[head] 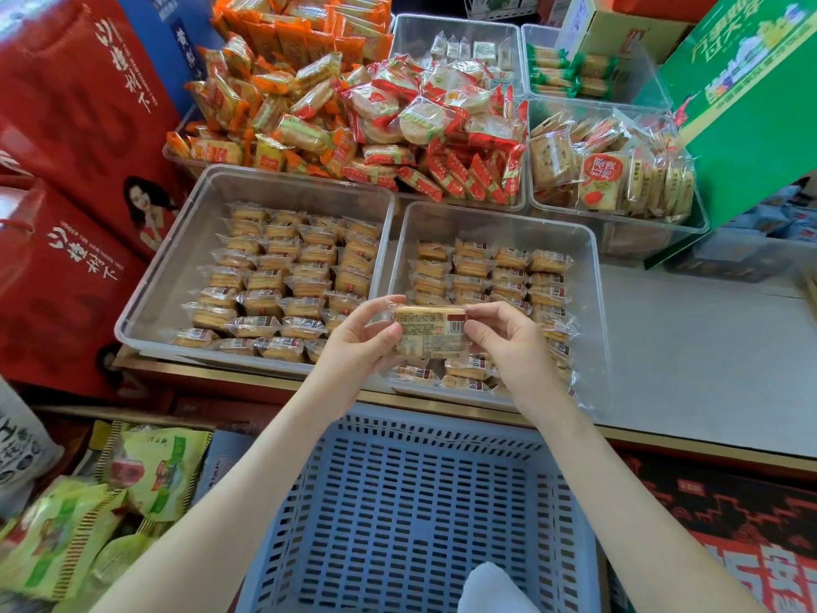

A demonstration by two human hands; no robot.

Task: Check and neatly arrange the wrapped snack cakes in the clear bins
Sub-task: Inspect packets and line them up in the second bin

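I hold one wrapped snack cake (431, 331) with its printed label side up, above the near edge of the right clear bin (592, 276). My left hand (362, 336) pinches its left end and my right hand (504, 342) pinches its right end. The right bin holds rows of the same cakes (508, 276). The left clear bin (177, 254) is filled with tidy rows of wrapped cakes (283, 280).
Behind the two bins stand more clear bins heaped with orange and red wrapped snacks (353, 121) and biscuit packs (610, 179). A blue perforated crate (411, 515) sits below my arms. Red gift boxes (75, 139) stand at the left, a green box (751, 104) at the right.
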